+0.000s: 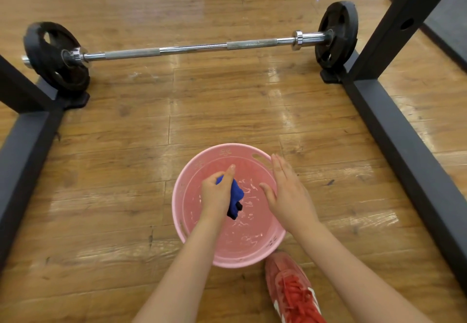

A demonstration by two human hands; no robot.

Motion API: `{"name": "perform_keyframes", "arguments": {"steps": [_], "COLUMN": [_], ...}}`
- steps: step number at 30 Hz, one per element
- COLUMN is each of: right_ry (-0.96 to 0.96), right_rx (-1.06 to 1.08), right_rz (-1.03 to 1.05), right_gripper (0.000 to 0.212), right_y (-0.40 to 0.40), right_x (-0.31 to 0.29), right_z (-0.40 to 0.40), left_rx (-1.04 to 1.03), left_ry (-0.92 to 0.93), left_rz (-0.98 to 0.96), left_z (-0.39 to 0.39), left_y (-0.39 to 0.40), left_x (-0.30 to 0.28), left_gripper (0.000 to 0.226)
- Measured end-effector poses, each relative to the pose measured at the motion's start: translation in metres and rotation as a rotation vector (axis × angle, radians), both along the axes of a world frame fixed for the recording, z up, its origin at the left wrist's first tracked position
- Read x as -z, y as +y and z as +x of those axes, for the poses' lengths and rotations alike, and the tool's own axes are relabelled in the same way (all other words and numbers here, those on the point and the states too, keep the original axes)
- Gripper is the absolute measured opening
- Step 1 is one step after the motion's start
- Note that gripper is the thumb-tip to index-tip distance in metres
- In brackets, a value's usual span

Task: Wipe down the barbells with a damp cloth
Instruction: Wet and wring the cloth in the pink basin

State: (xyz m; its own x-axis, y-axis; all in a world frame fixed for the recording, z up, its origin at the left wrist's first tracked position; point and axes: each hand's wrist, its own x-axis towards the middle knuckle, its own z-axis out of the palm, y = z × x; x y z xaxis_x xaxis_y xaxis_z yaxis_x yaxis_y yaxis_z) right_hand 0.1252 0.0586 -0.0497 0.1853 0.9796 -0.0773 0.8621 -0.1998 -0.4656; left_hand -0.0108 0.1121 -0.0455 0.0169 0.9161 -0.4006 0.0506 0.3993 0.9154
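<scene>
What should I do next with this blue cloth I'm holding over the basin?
Probably squeeze it out once more over the pink basin. Your left hand grips the blue cloth above the water, your right hand is open beside it, and the barbell lies untouched beyond the basin.

Glossy wood floor (227, 100), black rack frame (394, 125)

both bare forearms reach forward and down, side by side. the left hand (217, 193) is curled into a fist, thumb stretched forward, gripping a cloth (236, 197) that hangs from its right side. the right hand (286, 193) is flat and relaxed, fingers straight and together, thumb spread toward the left hand, holding nothing.
</scene>
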Motion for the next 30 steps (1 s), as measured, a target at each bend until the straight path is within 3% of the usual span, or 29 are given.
{"name": "perform_keyframes", "arguments": {"steps": [12,18,21,23,26,30], "right_ry": [0.010,0.015,0.017,0.027,0.033,0.047], "right_rx": [0.003,0.007,0.011,0.014,0.012,0.015], "right_rz": [-0.006,0.001,0.001,0.007,0.011,0.020], "right_gripper": [0.067,0.067,0.067,0.066,0.065,0.066], "right_y": [0.000,0.000,0.001,0.001,0.000,0.001], "right_x": [-0.001,-0.001,0.000,0.001,0.001,0.002], "right_z": [0.000,-0.001,-0.001,0.000,0.001,0.001], "left_rx": [0.041,0.014,0.045,0.124,0.197,0.198], "left_ry": [0.121,0.104,0.000,-0.145,-0.328,-0.301], "left_rz": [0.160,0.140,0.047,-0.044,-0.132,-0.058], "left_z": [0.005,0.003,0.001,-0.002,-0.005,-0.006], "left_y": [-0.007,-0.006,-0.002,-0.001,-0.001,-0.001], "left_x": [0.005,0.005,0.004,0.003,0.009,0.009], "left_gripper": [0.052,0.054,0.045,0.031,0.027,0.030]}}
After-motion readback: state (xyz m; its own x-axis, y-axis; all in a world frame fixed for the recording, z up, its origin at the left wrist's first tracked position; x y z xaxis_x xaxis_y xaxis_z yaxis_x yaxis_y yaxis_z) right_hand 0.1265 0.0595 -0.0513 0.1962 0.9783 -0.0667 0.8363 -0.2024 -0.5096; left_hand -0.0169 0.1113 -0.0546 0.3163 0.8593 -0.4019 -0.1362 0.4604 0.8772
